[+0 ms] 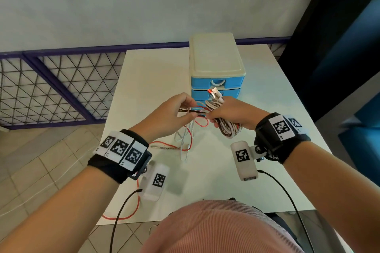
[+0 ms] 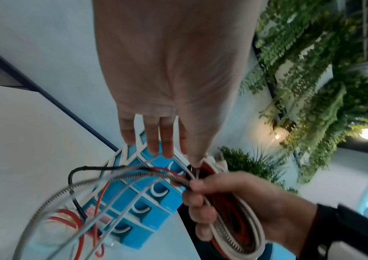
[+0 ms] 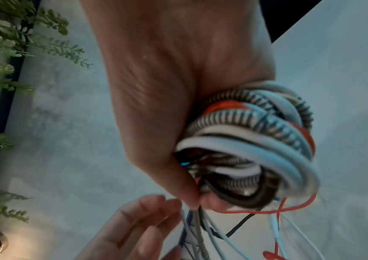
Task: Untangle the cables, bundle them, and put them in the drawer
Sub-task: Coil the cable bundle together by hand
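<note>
My right hand [image 1: 213, 117] grips a coiled bundle of striped, white and red cables [image 1: 228, 127] above the white table [image 1: 154, 78]. The coils [image 3: 256, 140] fill its palm, and USB plugs [image 1: 214, 93] stick up from the top. My left hand [image 1: 192, 110] is right beside it and pinches the loose strands [image 1: 185, 139] that hang from the bundle to the table. In the left wrist view those strands [image 2: 103, 179] cross in front of the blue drawer unit [image 2: 147, 211]. The drawer unit [image 1: 216, 63] has a cream top, stands just behind my hands, and its drawers look closed.
A red cable [image 1: 127, 214] trails across the table to its front edge. A striped cable end [image 1: 162, 147] lies flat on the table. A purple-framed mesh railing [image 1: 51, 88] runs along the left, and a dark blue panel [image 1: 339, 68] stands to the right.
</note>
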`<state>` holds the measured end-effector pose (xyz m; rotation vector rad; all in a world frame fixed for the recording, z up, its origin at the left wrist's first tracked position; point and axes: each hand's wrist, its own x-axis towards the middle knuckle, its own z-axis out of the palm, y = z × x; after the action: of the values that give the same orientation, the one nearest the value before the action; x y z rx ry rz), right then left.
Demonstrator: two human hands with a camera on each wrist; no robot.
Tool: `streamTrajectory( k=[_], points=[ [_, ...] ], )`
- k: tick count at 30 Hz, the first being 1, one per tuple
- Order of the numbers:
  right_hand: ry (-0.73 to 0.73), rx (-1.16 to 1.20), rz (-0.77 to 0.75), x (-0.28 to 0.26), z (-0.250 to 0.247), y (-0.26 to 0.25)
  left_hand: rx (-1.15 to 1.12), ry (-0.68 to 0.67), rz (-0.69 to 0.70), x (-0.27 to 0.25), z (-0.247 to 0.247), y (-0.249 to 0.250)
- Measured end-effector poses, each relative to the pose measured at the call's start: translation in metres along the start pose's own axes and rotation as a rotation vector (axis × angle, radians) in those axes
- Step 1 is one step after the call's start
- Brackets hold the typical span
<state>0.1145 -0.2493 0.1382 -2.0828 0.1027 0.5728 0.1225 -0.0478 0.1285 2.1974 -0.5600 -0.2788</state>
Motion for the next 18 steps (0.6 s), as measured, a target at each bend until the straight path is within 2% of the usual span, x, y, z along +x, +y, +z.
streamTrajectory(
  k=[3,6,9,13,18],
  points=[
    [-0.078,0.043,-0.040,-0.0035,0.0047,-0.0045,0.160,0.006,0.056,0.0010,0.0040,-0.0003],
    [-0.156,0.035,-0.078,-0.0057,0.0044,-0.0068,0.206,0.024,0.065,0.0021,0.0027,-0.0018],
    [-0.206,0.071,-0.110,-0.0077,0.0040,-0.0069,0.227,-0.079,0.066,0.0012,-0.0005,-0.0015],
    [-0.220,0.135,-0.132,-0.0077,0.0015,-0.0066,0.062,-0.210,-0.044,-0.0037,-0.0040,0.0009],
    [-0.231,0.082,-0.128,-0.0084,0.0048,-0.0075,-0.123,-0.183,-0.154,-0.0020,-0.0042,0.0035]
  ],
)
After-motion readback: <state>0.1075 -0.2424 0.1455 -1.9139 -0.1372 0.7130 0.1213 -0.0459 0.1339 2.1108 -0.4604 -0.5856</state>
